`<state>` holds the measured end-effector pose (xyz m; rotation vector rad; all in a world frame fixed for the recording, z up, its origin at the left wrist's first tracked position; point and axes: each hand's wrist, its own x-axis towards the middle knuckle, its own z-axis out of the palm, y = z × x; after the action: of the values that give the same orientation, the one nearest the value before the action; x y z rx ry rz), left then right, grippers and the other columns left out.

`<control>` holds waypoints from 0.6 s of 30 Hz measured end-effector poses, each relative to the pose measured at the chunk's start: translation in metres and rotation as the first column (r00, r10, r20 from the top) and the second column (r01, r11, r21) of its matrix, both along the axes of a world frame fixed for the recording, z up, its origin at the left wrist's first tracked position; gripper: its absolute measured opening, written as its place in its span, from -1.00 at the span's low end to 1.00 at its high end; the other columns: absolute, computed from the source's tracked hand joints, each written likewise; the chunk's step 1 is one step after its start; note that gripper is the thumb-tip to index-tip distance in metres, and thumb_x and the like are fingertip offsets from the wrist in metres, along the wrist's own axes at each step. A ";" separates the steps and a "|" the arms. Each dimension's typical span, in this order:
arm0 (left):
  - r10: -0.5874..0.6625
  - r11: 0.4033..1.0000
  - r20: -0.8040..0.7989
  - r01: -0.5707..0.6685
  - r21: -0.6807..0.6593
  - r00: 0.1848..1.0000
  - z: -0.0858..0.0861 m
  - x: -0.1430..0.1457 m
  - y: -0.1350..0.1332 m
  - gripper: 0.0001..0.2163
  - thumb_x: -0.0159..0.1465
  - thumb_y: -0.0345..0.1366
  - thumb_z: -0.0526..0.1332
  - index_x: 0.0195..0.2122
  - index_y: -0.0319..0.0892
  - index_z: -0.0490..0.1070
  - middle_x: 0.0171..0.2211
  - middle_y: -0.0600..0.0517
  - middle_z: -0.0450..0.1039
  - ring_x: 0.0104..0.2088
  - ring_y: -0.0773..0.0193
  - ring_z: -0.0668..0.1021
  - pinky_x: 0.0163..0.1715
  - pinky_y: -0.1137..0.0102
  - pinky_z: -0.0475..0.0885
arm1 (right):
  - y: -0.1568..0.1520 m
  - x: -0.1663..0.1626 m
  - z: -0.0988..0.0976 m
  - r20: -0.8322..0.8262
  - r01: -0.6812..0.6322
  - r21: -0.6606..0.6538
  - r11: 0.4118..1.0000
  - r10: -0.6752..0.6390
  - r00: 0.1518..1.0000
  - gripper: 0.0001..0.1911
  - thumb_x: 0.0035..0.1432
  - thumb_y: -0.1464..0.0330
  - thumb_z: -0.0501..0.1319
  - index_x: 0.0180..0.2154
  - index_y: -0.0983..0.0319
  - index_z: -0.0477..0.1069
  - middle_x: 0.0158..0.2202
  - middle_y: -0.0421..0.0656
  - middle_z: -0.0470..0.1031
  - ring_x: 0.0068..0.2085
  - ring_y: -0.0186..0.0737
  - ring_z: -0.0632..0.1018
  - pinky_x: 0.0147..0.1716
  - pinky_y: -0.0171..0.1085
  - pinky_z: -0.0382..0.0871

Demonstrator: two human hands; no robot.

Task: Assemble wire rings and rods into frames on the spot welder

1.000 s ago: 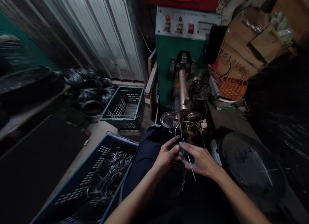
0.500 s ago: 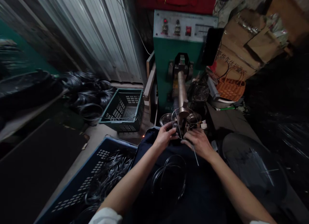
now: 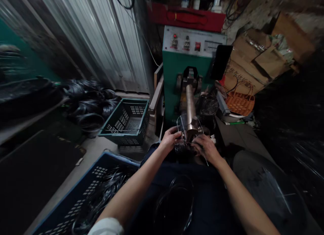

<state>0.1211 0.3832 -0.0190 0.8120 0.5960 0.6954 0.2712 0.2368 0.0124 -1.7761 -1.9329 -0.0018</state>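
Note:
At the lower end of a brass-coloured machine arm (image 3: 191, 108), both my hands are on a thin wire loop (image 3: 177, 122) that curves around both sides of the arm's tip. My left hand (image 3: 171, 139) pinches the loop on the left, thumb toward me. On the right, my right hand (image 3: 207, 148) is closed on it with bent fingers, and a straight wire end points down below the palm. The fingertips are partly lost in shadow. Dark rings of wire (image 3: 191, 213) lie across my lap.
The green machine (image 3: 172, 73) stands ahead with a switch panel (image 3: 202, 39) and a phone (image 3: 220, 62). A green crate (image 3: 121, 135) and a blue crate (image 3: 88, 174) holding wire pieces are at left. A wicker basket (image 3: 240, 103) and cardboard boxes (image 3: 249, 59) are at right.
The view has tilted up a little. My hands have moved slightly forward, closer to the arm's tip, and the wire loop now spans both sides of it.

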 end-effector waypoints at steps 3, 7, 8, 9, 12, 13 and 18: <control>-0.012 1.000 0.000 0.012 0.001 1.000 -0.001 0.003 0.004 -0.59 -0.02 -0.48 0.38 -0.10 -0.31 0.45 -0.39 -0.07 0.51 -0.53 0.29 0.53 -0.58 0.41 0.50 | 0.004 0.004 -0.004 -0.053 -0.042 0.012 0.999 0.043 0.998 -0.87 0.29 0.32 0.15 -0.29 0.17 0.44 -0.29 -0.12 0.47 -0.21 -0.16 0.46 -0.18 -0.19 0.32; 0.006 1.000 -0.009 -0.006 0.008 1.000 0.005 0.001 0.002 -0.68 -0.06 -0.46 0.40 -0.24 -0.30 0.46 -0.46 -0.01 0.49 -0.55 0.34 0.51 -0.57 0.45 0.47 | 0.002 0.000 -0.003 -0.070 -0.063 0.045 0.997 0.066 0.995 -0.85 0.30 0.35 0.13 -0.30 0.18 0.44 -0.32 -0.11 0.47 -0.24 -0.17 0.47 -0.20 -0.19 0.36; 0.009 1.000 -0.015 -0.009 0.010 1.000 0.007 -0.002 -0.001 -0.70 -0.06 -0.44 0.40 -0.27 -0.29 0.45 -0.47 0.00 0.48 -0.56 0.35 0.51 -0.58 0.47 0.46 | -0.001 -0.005 -0.002 -0.068 -0.064 0.046 0.997 0.067 0.995 -0.86 0.30 0.35 0.13 -0.30 0.18 0.45 -0.32 -0.11 0.47 -0.25 -0.17 0.47 -0.20 -0.20 0.36; 0.008 1.000 -0.021 -0.008 0.010 1.000 0.009 -0.005 -0.005 -0.71 -0.06 -0.42 0.41 -0.28 -0.28 0.45 -0.48 0.01 0.48 -0.57 0.36 0.50 -0.60 0.48 0.43 | -0.007 -0.013 -0.001 -0.067 -0.069 0.040 0.997 0.072 0.995 -0.86 0.30 0.35 0.14 -0.30 0.18 0.45 -0.32 -0.11 0.47 -0.26 -0.18 0.47 -0.20 -0.20 0.37; -0.018 1.000 -0.066 0.019 0.014 0.998 0.010 -0.022 -0.025 -0.70 -0.03 -0.27 0.44 -0.31 -0.26 0.44 -0.54 0.04 0.46 -0.65 0.42 0.43 -0.68 0.55 0.31 | -0.031 -0.042 0.008 -0.106 -0.100 -0.016 0.995 0.098 0.990 -0.86 0.29 0.34 0.15 -0.31 0.18 0.45 -0.34 -0.11 0.48 -0.28 -0.20 0.48 -0.23 -0.23 0.39; -0.030 0.999 -0.091 0.031 0.017 0.995 0.008 -0.028 -0.033 -0.69 -0.02 -0.22 0.44 -0.34 -0.26 0.43 -0.56 0.06 0.44 -0.68 0.45 0.39 -0.71 0.57 0.25 | -0.041 -0.052 0.012 -0.143 -0.105 -0.033 0.994 0.099 0.985 -0.86 0.29 0.34 0.14 -0.30 0.18 0.45 -0.33 -0.11 0.48 -0.27 -0.20 0.49 -0.23 -0.24 0.40; -0.088 0.995 -0.176 0.096 0.041 0.980 -0.002 -0.068 -0.071 -0.63 0.03 -0.03 0.39 -0.42 -0.23 0.36 -0.65 0.12 0.37 -0.75 0.53 0.23 -0.77 0.59 0.02 | -0.089 -0.074 0.038 -0.468 0.005 -0.001 1.000 -0.005 0.884 -0.84 0.29 0.33 0.12 -0.17 0.15 0.47 -0.19 -0.11 0.55 -0.14 -0.17 0.56 -0.13 -0.22 0.46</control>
<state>0.0534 0.3122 -0.0213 0.9467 0.6962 0.5595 0.1973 0.1476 0.0502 -1.5963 -1.5739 0.3914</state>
